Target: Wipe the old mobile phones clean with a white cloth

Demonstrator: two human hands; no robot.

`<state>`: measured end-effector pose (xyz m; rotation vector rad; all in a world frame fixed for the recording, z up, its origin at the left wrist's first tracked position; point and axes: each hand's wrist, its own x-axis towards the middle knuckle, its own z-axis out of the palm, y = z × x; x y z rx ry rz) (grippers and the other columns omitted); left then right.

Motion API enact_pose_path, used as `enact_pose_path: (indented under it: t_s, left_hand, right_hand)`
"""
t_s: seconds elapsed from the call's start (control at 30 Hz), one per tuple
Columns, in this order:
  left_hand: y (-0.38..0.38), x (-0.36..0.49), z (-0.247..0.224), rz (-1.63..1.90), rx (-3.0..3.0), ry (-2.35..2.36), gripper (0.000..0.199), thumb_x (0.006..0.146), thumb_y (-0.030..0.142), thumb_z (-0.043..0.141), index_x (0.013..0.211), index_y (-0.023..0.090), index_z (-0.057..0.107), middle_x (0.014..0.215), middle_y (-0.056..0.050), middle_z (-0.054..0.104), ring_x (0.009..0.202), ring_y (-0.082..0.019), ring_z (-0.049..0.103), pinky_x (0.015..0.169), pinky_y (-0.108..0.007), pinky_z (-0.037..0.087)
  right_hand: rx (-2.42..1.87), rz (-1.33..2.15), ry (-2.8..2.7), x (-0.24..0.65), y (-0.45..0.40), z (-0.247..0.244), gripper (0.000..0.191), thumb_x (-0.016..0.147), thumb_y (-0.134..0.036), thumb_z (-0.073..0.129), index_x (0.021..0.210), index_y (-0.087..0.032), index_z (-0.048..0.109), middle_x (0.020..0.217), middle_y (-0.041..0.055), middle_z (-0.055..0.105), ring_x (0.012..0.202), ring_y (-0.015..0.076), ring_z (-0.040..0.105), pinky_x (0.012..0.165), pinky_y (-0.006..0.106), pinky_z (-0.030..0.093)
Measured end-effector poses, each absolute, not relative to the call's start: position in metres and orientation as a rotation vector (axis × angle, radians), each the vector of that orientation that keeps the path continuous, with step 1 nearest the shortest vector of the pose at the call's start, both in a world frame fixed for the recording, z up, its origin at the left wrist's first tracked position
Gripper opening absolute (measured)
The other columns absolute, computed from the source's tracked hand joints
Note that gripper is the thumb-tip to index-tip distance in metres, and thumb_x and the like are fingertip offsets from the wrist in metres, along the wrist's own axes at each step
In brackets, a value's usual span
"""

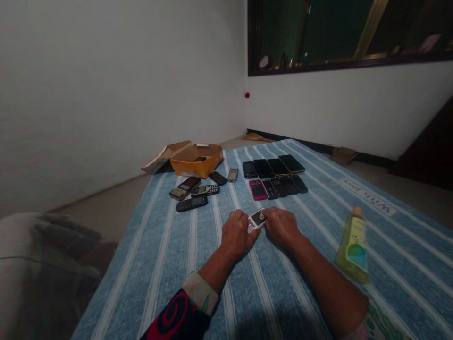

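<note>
My left hand (237, 234) grips a white mobile phone (256, 220) by its near left side, just above the striped cloth. The phone's dark screen faces up. Closed fingers of my right hand (282, 225) press a small whitish wad (262, 216) onto the screen; its material is too small to tell. Beyond my hands lies a row of small phones, with a pink phone (258, 190) at its left end. Behind that row are larger dark phones (281, 167). To the left, several loose keypad phones (191, 203) lie near an orange cardboard box (196, 167).
A bottle of yellow-green liquid (353, 248) lies on the right part of the blue striped tablecloth (170, 278). The box's flap (159, 158) hangs open leftward. Beyond the table are white walls and a dark window (329, 33). Pale fabric (42, 278) is at the lower left.
</note>
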<state>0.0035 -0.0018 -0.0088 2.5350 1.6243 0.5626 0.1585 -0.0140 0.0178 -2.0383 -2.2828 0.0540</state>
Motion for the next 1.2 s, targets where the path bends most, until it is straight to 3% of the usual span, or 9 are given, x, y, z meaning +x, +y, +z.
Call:
enact_pose_path:
  t_s: [0.43, 0.73, 1.07, 1.2]
  left_hand:
    - [-0.003, 0.005, -0.005, 0.519, 2.542, 1.650, 0.014, 0.082, 0.033, 0.062, 0.082, 0.019, 0.060, 0.096, -0.007, 0.059, 0.096, -0.023, 0.054, 0.083, -0.034, 0.046]
    - [-0.003, 0.005, -0.006, 0.538, 2.527, 1.645, 0.021, 0.080, 0.037, 0.065, 0.086, 0.017, 0.061, 0.095, -0.007, 0.059, 0.096, -0.024, 0.055, 0.082, -0.034, 0.046]
    - [-0.003, 0.005, -0.004, 0.511, 2.544, 1.656, 0.012, 0.083, 0.031, 0.061, 0.083, 0.019, 0.060, 0.097, -0.007, 0.060, 0.097, -0.023, 0.054, 0.083, -0.033, 0.046]
    - [-0.003, 0.005, -0.004, 0.533, 2.529, 1.651, 0.017, 0.083, 0.036, 0.062, 0.084, 0.019, 0.061, 0.096, -0.007, 0.059, 0.096, -0.023, 0.055, 0.082, -0.034, 0.046]
  right_hand:
    - [-1.932, 0.141, -2.343, 0.142, -0.027, 0.024, 0.027, 0.092, -0.018, 0.042, 0.101, -0.018, 0.067, 0.099, 0.0108, 0.071, 0.093, 0.0245, 0.068, 0.072, 0.030, 0.044]
    - [-2.092, 0.101, -2.218, 0.158, -0.019, 0.024, 0.030, 0.093, -0.017, 0.039, 0.105, -0.017, 0.066, 0.103, 0.0119, 0.071, 0.095, 0.0234, 0.068, 0.072, 0.029, 0.044]
    - [-1.939, 0.201, -2.333, 0.140, -0.029, 0.027, 0.026, 0.091, -0.019, 0.043, 0.100, -0.017, 0.067, 0.101, 0.0128, 0.072, 0.096, 0.0251, 0.068, 0.075, 0.031, 0.045]
    - [-1.982, 0.164, -2.272, 0.149, -0.024, 0.025, 0.026, 0.090, -0.019, 0.044, 0.099, -0.017, 0.068, 0.101, 0.0114, 0.072, 0.096, 0.0250, 0.067, 0.076, 0.031, 0.045]
